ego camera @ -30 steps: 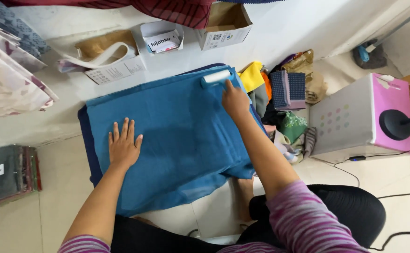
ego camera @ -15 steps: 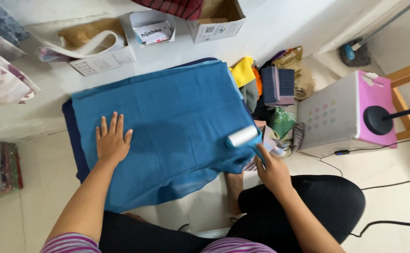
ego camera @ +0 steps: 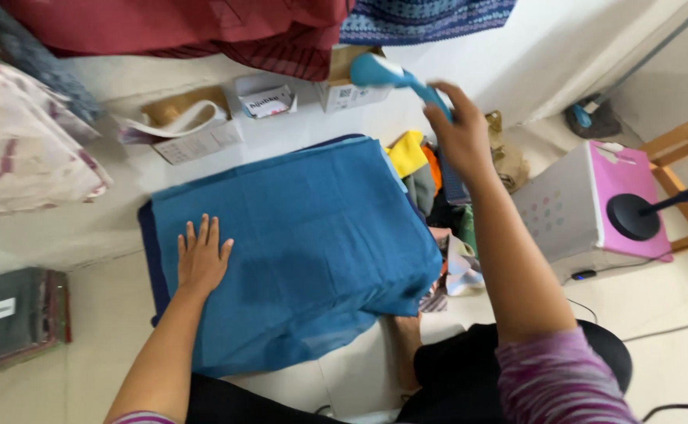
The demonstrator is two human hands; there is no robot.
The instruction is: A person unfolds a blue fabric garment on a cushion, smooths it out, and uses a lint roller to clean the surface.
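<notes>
A blue cloth [ego camera: 305, 235] lies spread flat in front of me on the floor. My left hand [ego camera: 201, 257] rests palm down on its left part, fingers apart. My right hand [ego camera: 463, 133] is raised above the cloth's far right corner and grips the blue handle of a lint roller [ego camera: 382, 72], whose head points left, clear of the cloth and up near the small boxes.
Small open cardboard boxes [ego camera: 265, 98] and a tan bag [ego camera: 183, 118] sit beyond the cloth. A heap of coloured fabrics [ego camera: 438, 188] lies at its right edge, then a white and pink box [ego camera: 595, 204]. Packaged dark items [ego camera: 6, 314] lie left. Red cloth [ego camera: 187, 27] hangs above.
The roller was at the cloth's far edge, then at its near right edge; now my right hand has lifted it off the cloth and up past the far corner. My left hand stays pressed down.
</notes>
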